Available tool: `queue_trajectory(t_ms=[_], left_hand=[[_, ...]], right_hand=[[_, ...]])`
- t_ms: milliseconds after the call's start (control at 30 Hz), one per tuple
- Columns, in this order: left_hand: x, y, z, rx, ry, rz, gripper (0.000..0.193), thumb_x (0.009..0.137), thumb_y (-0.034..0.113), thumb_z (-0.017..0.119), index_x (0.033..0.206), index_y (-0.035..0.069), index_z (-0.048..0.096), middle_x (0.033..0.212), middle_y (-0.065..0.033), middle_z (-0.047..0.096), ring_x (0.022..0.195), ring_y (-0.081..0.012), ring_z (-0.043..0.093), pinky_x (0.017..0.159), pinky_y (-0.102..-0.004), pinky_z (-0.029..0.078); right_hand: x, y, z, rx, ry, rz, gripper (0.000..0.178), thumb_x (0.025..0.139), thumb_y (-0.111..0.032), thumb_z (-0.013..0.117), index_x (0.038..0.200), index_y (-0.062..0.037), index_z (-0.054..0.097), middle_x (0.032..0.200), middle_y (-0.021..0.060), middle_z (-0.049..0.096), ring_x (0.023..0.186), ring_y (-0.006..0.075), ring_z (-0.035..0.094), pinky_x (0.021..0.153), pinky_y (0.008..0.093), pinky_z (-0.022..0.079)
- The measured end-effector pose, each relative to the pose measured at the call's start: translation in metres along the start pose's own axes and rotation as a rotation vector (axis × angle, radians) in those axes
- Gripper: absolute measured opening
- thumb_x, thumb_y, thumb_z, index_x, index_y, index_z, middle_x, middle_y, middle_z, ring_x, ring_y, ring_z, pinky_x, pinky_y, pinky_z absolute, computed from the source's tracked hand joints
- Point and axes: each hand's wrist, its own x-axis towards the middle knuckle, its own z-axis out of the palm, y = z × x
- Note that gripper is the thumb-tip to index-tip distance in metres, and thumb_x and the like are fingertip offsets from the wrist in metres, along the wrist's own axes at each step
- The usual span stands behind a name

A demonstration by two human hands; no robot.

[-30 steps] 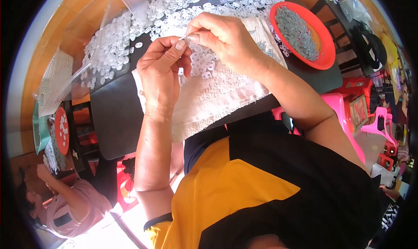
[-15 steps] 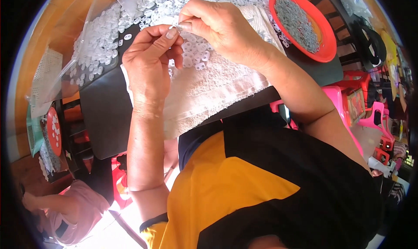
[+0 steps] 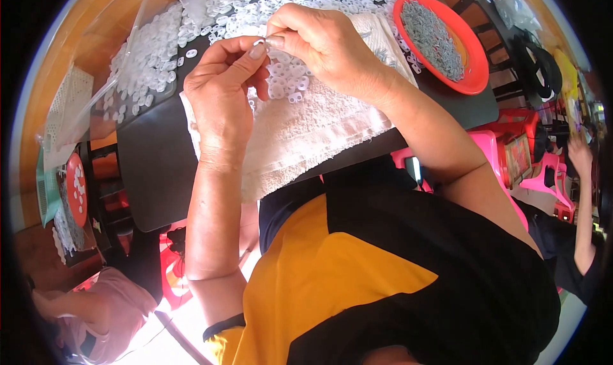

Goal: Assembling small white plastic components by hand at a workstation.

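My left hand (image 3: 223, 87) is closed, thumb and forefinger pinching a small white plastic piece (image 3: 260, 42) that is mostly covered by the fingertips. Meeting it from the right, my right hand (image 3: 322, 42) has its thumb and forefinger pressed together at that piece; anything in that pinch is too small to make out. Below the hands, a pile of white oval plastic pieces with holes (image 3: 287, 77) lies on a cream towel (image 3: 306, 132). To the right stands a red plastic dish (image 3: 476, 58) with many small grey metal parts (image 3: 433, 39) in it.
Many more white pieces (image 3: 150, 52) cover the far and left parts of the dark table (image 3: 150, 167). A clear plastic sheet (image 3: 124, 65) stands at the left. Pink and red stools (image 3: 488, 151) are at the right. One person (image 3: 108, 307) sits lower left, another (image 3: 578, 218) at right.
Both hands keep the same pinch and have shifted only slightly. At the right edge, another person's raised arm and dark sleeve have come into view.
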Motion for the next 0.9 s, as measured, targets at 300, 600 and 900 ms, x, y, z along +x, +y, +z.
queue_trajectory(t_ms=[300, 600, 900], left_hand=[[-0.004, 0.0, 0.001, 0.054, 0.095, 0.071, 0.007, 0.084, -0.002, 0.066, 0.089, -0.006, 0.065, 0.072, -0.0111, 0.065, 0.053, -0.0129, 0.056, 0.045, -0.0237, 0.041], [0.001, -0.001, 0.001, -0.019, 0.056, 0.011, 0.01, 0.088, 0.002, 0.064, 0.091, -0.007, 0.063, 0.075, -0.0126, 0.065, 0.055, -0.0148, 0.057, 0.046, -0.0249, 0.043], [0.001, -0.004, -0.001, -0.055, 0.036, -0.02, 0.012, 0.089, 0.005, 0.063, 0.093, -0.007, 0.062, 0.077, -0.0131, 0.065, 0.06, -0.0154, 0.059, 0.047, -0.0251, 0.044]], right_hand=[[0.001, -0.009, 0.012, 0.046, 0.032, 0.022, 0.003, 0.09, -0.003, 0.06, 0.089, -0.002, 0.057, 0.072, 0.0072, 0.059, 0.061, 0.0165, 0.056, 0.056, 0.0291, 0.043], [0.0, -0.005, 0.004, 0.172, 0.009, 0.15, 0.006, 0.093, -0.007, 0.06, 0.095, -0.0017, 0.062, 0.072, 0.002, 0.06, 0.066, 0.0085, 0.055, 0.06, 0.0242, 0.046], [0.002, -0.003, 0.004, 0.144, 0.047, 0.133, 0.006, 0.087, -0.007, 0.062, 0.09, -0.0028, 0.061, 0.075, 0.0131, 0.065, 0.066, 0.0278, 0.064, 0.058, 0.0351, 0.048]])
